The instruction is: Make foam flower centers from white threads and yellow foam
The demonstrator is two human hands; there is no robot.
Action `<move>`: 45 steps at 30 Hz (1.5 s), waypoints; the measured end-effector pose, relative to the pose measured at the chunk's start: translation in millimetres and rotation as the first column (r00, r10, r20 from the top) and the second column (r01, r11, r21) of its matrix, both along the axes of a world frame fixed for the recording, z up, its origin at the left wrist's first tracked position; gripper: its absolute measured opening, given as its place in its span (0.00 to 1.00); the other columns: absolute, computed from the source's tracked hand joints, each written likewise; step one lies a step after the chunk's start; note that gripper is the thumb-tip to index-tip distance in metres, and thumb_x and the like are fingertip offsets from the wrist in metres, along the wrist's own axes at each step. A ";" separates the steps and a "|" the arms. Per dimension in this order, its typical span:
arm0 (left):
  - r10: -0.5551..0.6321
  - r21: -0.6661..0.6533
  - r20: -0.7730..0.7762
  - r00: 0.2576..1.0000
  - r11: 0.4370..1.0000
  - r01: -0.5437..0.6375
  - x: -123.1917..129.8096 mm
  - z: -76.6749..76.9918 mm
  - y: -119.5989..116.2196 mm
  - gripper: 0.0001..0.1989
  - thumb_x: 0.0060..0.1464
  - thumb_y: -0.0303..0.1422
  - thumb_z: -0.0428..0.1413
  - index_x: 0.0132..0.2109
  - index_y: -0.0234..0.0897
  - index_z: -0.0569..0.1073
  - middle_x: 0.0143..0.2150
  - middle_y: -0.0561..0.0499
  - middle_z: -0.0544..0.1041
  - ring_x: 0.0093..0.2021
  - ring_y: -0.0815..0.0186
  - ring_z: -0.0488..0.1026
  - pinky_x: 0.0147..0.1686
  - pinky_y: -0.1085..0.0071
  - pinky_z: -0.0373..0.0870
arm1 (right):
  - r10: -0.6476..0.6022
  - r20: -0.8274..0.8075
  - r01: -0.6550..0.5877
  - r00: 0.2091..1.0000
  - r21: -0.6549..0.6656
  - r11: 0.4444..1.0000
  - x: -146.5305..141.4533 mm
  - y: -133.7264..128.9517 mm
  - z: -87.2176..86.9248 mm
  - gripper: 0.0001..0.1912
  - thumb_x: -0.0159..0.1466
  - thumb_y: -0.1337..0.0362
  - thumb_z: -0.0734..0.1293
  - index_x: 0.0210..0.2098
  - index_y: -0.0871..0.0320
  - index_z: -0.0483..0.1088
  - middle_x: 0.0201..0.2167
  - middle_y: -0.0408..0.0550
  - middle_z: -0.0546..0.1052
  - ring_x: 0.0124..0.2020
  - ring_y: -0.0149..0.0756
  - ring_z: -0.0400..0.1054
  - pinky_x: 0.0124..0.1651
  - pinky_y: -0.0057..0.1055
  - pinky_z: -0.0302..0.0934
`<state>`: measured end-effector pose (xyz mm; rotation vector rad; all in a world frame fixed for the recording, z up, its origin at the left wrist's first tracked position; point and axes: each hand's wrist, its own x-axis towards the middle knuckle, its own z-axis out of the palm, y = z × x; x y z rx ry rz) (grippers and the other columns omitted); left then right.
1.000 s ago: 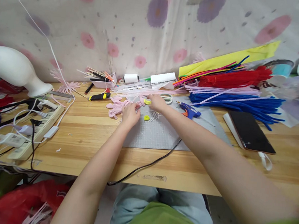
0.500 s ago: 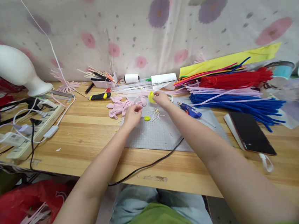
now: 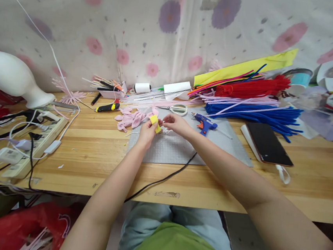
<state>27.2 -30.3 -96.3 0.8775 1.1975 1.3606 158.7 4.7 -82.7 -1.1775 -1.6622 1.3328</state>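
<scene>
Left hand (image 3: 147,130) pinching yellow piece (image 3: 154,122); right hand (image 3: 175,122) fingertips pinched beside it.

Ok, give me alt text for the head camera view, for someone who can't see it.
Two bare hands meet over a grey mat on a wooden table: the left hand holds a yellow piece, the right hand pinches beside it. Pink petals, scissors and a blue glue gun lie behind.

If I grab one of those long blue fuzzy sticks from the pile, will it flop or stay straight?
The blue fuzzy sticks are thin and long, so one would probably sag a little, and some ends already curve. It looks light. The fuzz should make it easy to grip, though it may snag its neighbours in the pile.
</scene>
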 end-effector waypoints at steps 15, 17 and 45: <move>-0.343 -0.038 -0.223 0.913 0.938 0.343 -23.3 14.9 -16.4 0.11 0.46 0.31 0.52 0.38 0.33 0.73 0.35 0.47 0.77 0.34 0.65 0.75 0.39 0.67 0.70 | 0.170 0.012 -0.162 0.985 0.365 0.917 -3.6 -4.1 10.4 0.03 0.50 0.69 0.63 0.25 0.60 0.69 0.26 0.42 0.72 0.31 0.29 0.64 0.37 0.28 0.59; -0.396 -0.094 -0.031 0.918 0.915 0.392 -24.8 19.3 -17.8 0.13 0.48 0.36 0.51 0.37 0.32 0.73 0.33 0.46 0.76 0.32 0.65 0.74 0.38 0.65 0.70 | 0.206 -0.038 -0.181 0.978 0.337 0.924 -2.1 -6.1 13.0 0.03 0.50 0.68 0.64 0.25 0.60 0.68 0.26 0.41 0.71 0.31 0.28 0.64 0.38 0.28 0.59; -0.172 0.133 -0.443 0.880 0.958 0.255 -25.3 13.8 -11.2 0.05 0.42 0.29 0.56 0.30 0.34 0.70 0.29 0.53 0.74 0.31 0.70 0.69 0.35 0.73 0.64 | 0.070 -0.274 -0.096 0.959 -0.082 0.992 -4.2 -10.0 19.3 0.07 0.52 0.71 0.66 0.32 0.60 0.66 0.23 0.39 0.72 0.23 0.24 0.66 0.27 0.22 0.61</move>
